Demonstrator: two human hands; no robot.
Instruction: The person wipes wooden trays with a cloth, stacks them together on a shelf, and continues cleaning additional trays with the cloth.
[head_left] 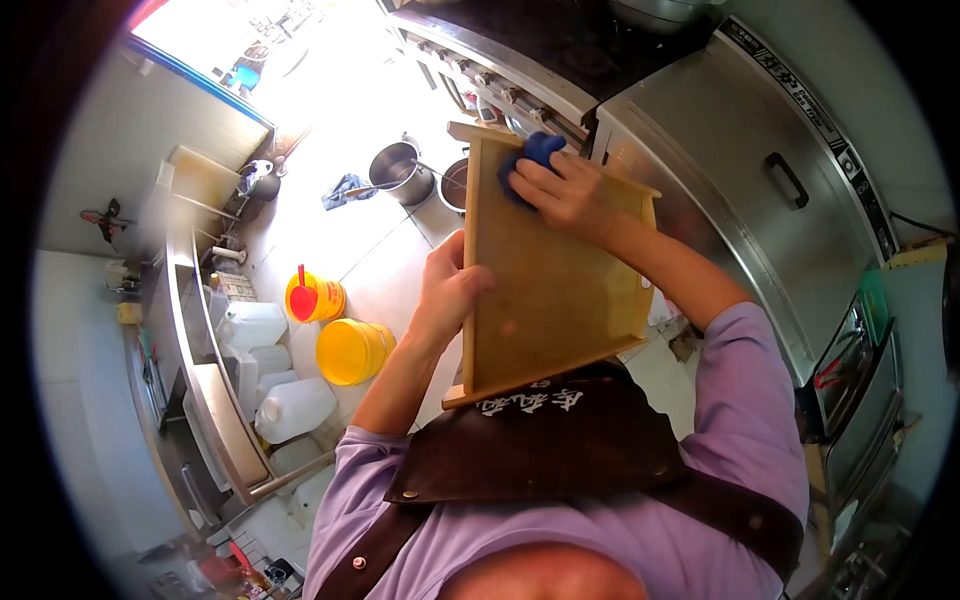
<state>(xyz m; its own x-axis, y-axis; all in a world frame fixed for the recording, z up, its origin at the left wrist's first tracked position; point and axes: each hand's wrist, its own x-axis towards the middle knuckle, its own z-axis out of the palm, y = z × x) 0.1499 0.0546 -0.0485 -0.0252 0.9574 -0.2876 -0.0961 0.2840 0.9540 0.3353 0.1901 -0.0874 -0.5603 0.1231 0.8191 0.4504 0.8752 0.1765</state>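
A shallow wooden tray (560, 290) with raised edges is held up in front of my chest, its flat inner face turned towards me. My left hand (447, 285) grips its left rim, with the thumb over the inside and the other fingers behind. Near the upper edge, my right hand (562, 193) presses a bunched blue cloth (541, 150) against the inner face. The tray's lower edge rests close to my dark brown apron (540, 450).
A stove with knobs (500, 85) and a steel oven (710, 150) stand to the right. On the floor are a metal pot (402, 172), yellow buckets (352, 352) and plastic jugs (295, 408). A steel counter (225, 420) runs along the left.
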